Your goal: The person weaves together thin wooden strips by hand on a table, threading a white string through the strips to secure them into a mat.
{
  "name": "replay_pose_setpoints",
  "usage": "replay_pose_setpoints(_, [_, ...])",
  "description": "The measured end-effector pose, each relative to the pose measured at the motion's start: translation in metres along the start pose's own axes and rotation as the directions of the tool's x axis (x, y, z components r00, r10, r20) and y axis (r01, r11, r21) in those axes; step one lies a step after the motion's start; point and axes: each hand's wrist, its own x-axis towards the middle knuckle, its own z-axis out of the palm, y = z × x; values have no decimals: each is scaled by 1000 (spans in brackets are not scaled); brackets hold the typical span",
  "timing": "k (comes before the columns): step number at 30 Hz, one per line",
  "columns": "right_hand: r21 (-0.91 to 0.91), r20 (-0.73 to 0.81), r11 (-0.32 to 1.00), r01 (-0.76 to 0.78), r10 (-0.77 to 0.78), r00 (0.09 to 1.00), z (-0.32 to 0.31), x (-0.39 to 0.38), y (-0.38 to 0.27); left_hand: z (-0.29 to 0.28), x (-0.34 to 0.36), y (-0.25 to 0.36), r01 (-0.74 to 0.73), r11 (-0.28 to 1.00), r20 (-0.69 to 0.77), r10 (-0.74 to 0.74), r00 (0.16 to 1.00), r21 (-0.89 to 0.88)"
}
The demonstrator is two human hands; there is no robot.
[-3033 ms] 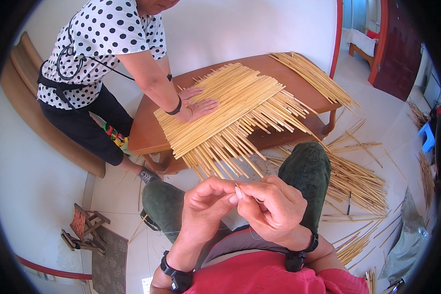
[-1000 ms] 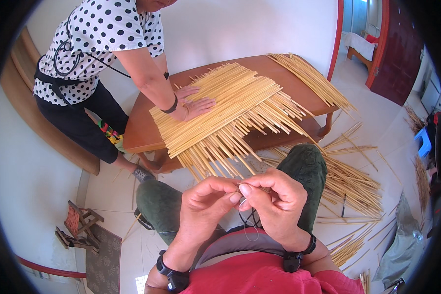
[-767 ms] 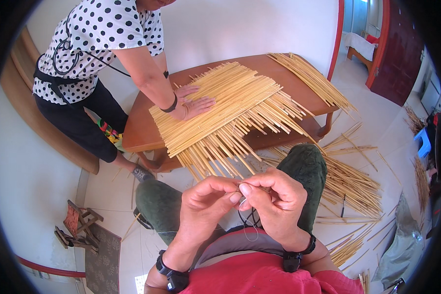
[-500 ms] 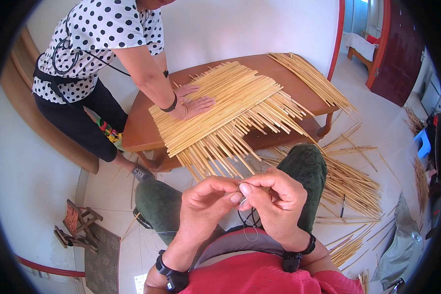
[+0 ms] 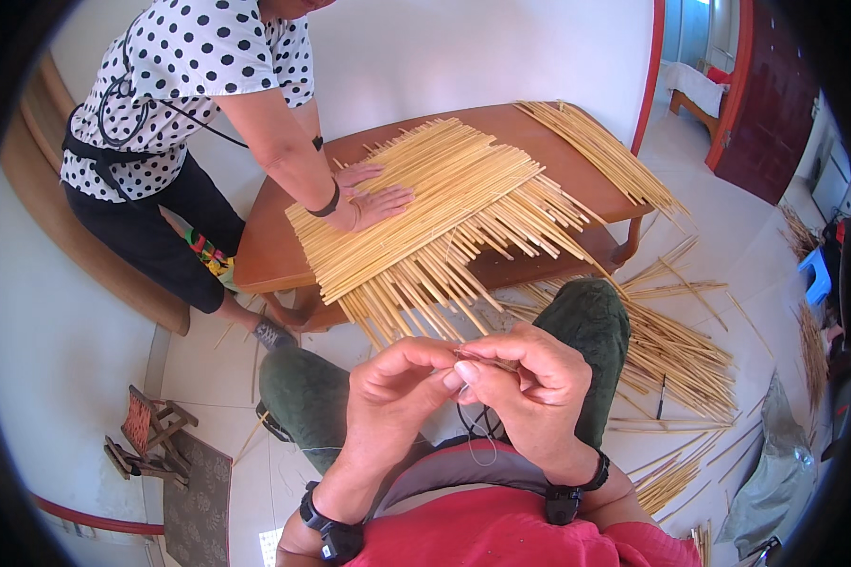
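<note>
My left hand [image 5: 392,392] and my right hand [image 5: 537,387] meet fingertip to fingertip above my lap, both closed in a pinch. A thin pale thread [image 5: 494,446] runs from between the fingers and hangs in a loop below them. Something thin and dark shows at the fingertips, too small to make out. Just beyond my hands lies a mat of straw-coloured stalks [image 5: 416,184], their loose ends jutting over the table's near edge. Another person's hands [image 5: 376,200] press flat on the mat's left part.
The mat rests on a brown wooden table [image 5: 269,250]; a stalk bundle [image 5: 596,151] lies at its right end. More stalks [image 5: 686,354] litter the floor at right, beside grey sheeting [image 5: 775,463]. A folding stool [image 5: 151,430] stands at left. The co-worker [image 5: 199,57] leans in from far left.
My fingertips have shifted slightly and press closer together; the small thread loop beside my right thumb has become less visible. The co-worker's hands stay on the mat.
</note>
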Motion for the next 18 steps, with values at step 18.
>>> replay_pose_setpoints(18, [897, 400, 384, -217, -500, 768, 4, 10, -28, -5, 9, 1, 109, 961, 63, -96, 993, -255])
